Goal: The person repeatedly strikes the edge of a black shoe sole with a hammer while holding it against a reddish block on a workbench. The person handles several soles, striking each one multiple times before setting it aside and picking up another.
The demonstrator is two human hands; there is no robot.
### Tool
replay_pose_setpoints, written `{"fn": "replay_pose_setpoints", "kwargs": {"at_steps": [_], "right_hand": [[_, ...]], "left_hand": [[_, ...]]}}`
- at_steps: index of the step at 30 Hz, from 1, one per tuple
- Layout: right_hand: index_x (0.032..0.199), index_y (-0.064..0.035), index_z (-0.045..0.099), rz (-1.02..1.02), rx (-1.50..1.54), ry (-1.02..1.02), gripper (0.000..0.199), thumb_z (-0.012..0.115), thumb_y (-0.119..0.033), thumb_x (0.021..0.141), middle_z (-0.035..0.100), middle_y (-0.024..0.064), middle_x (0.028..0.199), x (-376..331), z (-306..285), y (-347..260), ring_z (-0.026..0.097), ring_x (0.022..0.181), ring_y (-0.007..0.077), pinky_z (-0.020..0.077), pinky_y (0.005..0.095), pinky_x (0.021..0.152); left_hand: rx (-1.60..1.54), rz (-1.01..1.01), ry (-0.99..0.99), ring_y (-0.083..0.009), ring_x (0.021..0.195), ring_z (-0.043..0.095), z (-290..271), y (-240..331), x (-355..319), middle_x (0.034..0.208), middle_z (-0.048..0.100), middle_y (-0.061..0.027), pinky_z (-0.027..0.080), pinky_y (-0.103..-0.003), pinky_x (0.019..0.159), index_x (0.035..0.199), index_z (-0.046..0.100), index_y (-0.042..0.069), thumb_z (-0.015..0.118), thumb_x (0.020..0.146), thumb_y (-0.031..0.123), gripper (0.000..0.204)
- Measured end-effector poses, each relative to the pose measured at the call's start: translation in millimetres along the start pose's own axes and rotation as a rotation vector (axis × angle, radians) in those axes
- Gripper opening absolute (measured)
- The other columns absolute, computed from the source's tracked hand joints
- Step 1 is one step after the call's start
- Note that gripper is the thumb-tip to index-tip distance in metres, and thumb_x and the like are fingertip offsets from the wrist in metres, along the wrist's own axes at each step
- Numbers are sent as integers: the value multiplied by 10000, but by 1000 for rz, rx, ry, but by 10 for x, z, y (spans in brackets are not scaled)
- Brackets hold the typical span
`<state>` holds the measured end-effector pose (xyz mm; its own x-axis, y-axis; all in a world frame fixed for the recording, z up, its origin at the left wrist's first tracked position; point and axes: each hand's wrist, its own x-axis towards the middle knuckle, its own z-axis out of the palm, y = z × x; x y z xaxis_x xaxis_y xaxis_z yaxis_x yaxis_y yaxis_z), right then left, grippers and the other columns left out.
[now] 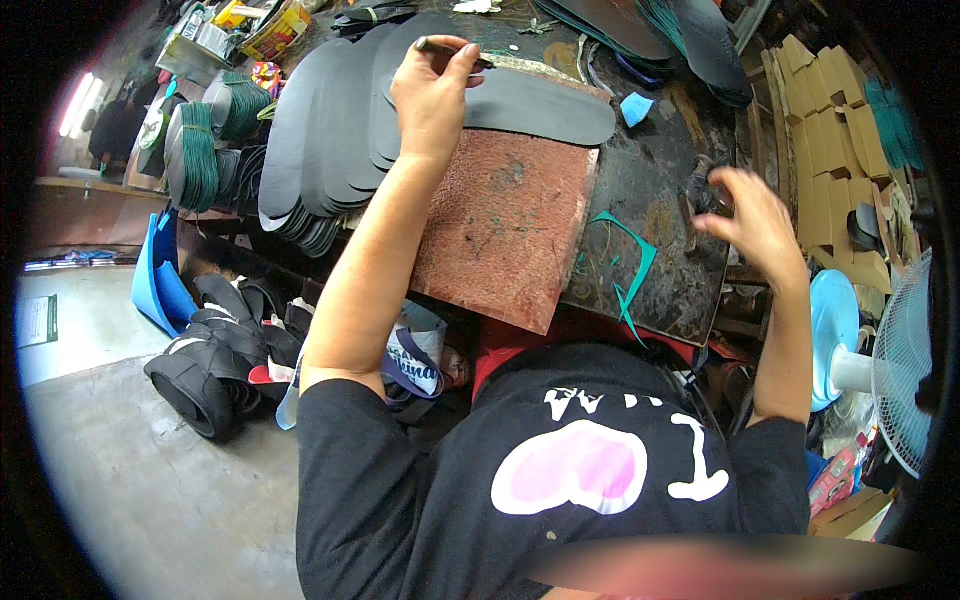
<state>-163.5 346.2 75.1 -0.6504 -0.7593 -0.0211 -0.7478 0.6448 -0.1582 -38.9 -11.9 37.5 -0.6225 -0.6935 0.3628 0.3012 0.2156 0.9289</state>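
Observation:
My left hand (435,95) is closed around a dark, slim, pen-like stick (432,46), held above a dark grey shoe-sole-shaped sheet (545,108). That sheet lies across the far end of a worn reddish-brown board (500,225). Beside my left hand, several large grey sole shapes (320,130) are stacked in overlapping layers. At the table's right side my right hand (755,220) has its thumb and fingers apart, with nothing seen in it. Just left of its fingers lies a dark tool (695,190), whose kind I cannot make out.
A thin green offcut (640,265) and a blue chunk (636,108) lie on the dark table (665,200). Bundled soles (195,150) stand at the left. More sole shapes (690,40) lie at the far right. Cardboard boxes (835,150) and a fan (905,365) stand right.

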Motion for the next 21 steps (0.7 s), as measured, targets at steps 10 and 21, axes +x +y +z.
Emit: {"fn": "replay_pose_setpoints", "kwargs": {"at_steps": [10,21], "right_hand": [[1264,-1,560,447,1011,127,359,584,-227,986,599,8,856,-167,311,155,540,635,50,434,217,523],[1195,-22,605,-487,689,726,242,558,-158,1000,645,39,826,689,-434,-933,555,657,71,460,223,603]], "left_hand": [[6,-133,57,-131,688,676,145,-296,149,836,692,-97,577,-242,608,922,632,-37,707,873,67,138],[722,383,-120,-232,731,695,224,-242,134,808,708,-109,544,-333,672,938,653,50,725,863,172,160]]}}
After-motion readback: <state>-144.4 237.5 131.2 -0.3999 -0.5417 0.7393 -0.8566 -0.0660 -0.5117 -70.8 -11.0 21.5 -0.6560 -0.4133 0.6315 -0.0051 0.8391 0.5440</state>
